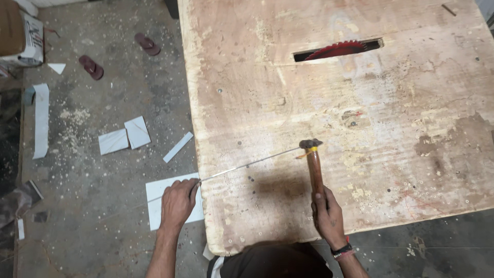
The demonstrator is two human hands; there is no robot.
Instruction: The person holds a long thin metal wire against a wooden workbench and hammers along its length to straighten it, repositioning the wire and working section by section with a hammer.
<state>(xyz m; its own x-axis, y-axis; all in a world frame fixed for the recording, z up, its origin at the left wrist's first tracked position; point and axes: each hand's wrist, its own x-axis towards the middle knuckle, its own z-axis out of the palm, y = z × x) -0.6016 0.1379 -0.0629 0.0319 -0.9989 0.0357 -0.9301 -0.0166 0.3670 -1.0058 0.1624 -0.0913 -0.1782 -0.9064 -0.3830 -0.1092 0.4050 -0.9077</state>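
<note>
The left hand [177, 202] pinches a thin rod [249, 164] at the table [360, 103] edge. The right hand [325, 211] grips a hammer [313, 162], its head on the rod. A red blade [337, 50] sits in the worn top. Scraps [125, 136] and sandals [91, 67] lie on the dusty floor [103, 103].

Brown-and-white cardboard box [20, 33] at floor's top-left corner

Two bare forearms without sleeves; the right wrist wears a black watch [341, 250] above a red band [346, 255]. Dark clothing below.
</note>
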